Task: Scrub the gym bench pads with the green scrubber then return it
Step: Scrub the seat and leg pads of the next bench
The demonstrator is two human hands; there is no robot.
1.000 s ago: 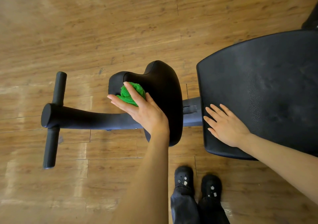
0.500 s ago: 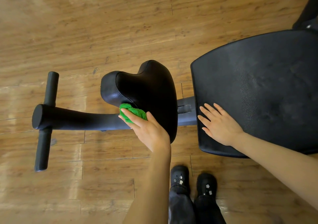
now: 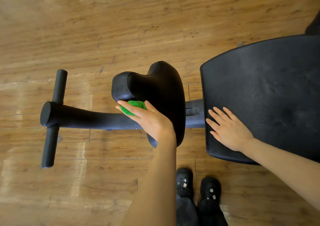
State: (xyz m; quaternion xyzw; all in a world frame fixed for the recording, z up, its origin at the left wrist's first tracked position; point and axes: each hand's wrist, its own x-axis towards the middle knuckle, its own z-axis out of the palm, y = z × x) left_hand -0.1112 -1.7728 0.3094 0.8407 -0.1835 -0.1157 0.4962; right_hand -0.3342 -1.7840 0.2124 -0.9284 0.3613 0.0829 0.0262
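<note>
My left hand [image 3: 149,120] grips the green scrubber [image 3: 133,107] and holds it against the near left part of the small black seat pad [image 3: 155,88]. Fingers cover most of the scrubber. To the right lies the large black back pad [image 3: 270,94]. My right hand [image 3: 228,128] rests flat on that pad's near left corner, fingers straight and spread.
A black frame bar [image 3: 83,117] runs left from under the seat pad to a crossbar [image 3: 53,118] on the wooden floor [image 3: 103,26]. My two black shoes [image 3: 197,186] stand just below the pads. A dark object [image 3: 314,26] sits at the far right edge.
My left hand has drawn the scrubber down from the seat pad's upper left part to its lower left edge. My right hand has stayed flat on the back pad.
</note>
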